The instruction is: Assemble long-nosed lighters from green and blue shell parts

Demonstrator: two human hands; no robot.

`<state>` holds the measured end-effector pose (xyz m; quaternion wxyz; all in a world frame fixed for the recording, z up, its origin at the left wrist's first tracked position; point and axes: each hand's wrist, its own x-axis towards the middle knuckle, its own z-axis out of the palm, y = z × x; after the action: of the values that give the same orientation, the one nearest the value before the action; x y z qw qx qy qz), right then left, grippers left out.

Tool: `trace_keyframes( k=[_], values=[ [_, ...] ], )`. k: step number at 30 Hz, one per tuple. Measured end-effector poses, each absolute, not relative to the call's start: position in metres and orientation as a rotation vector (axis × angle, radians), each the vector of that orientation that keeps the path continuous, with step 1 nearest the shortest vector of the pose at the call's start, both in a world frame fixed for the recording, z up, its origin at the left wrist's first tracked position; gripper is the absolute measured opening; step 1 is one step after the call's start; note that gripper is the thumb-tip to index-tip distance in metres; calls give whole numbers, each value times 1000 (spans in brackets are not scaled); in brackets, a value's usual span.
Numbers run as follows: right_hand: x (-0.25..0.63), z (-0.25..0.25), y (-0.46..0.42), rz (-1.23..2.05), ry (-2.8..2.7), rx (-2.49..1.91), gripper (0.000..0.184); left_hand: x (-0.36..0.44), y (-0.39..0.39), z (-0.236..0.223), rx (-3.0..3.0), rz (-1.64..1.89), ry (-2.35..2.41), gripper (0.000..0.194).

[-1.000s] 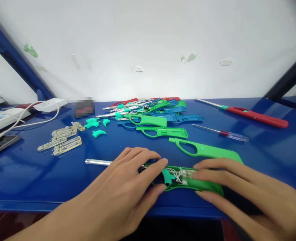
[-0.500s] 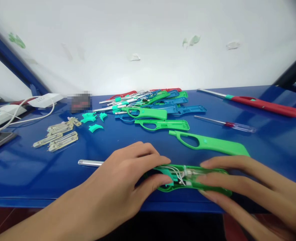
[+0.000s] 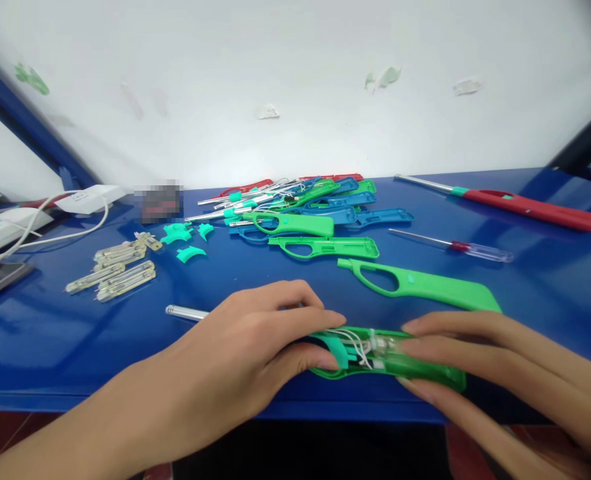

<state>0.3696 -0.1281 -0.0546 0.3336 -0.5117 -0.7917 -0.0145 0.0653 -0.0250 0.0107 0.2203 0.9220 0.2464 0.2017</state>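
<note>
An open green lighter half-shell (image 3: 375,360) with white wires, a teal trigger and a clear tube inside lies near the front edge of the blue table (image 3: 550,293). Its metal nozzle tube (image 3: 185,312) sticks out to the left. My left hand (image 3: 255,340) grips the front part of the shell, fingers curled over it. My right hand (image 3: 480,360) holds the rear part between fingers and thumb. A loose green cover half (image 3: 420,285) lies just behind.
Behind lies a pile of green, blue and red lighter shells and metal tubes (image 3: 300,210). Teal triggers (image 3: 188,241) and clear fuel tubes (image 3: 115,273) lie at left. A small screwdriver (image 3: 455,247) and a red lighter (image 3: 515,203) lie at right. Cables and a phone sit far left.
The lighter shell and its nozzle have shifted slightly right under my hands. My left fingers closed a bit more over the front part.
</note>
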Motion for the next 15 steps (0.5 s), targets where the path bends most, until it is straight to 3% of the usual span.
trace_keyframes(
  k=[4, 9, 15],
  values=[
    [369, -51, -128, -60, -2075, -1314, 44, 66, -23, 16, 2562, 511, 636, 21],
    [370, -54, -124, -120, -2084, -1189, 42, 66, -21, 22, 2661, 456, 560, 27],
    [371, -55, -124, -114, -2084, -1173, 42, 62, -22, 23, 2871, 459, 499, 44]
  ],
)
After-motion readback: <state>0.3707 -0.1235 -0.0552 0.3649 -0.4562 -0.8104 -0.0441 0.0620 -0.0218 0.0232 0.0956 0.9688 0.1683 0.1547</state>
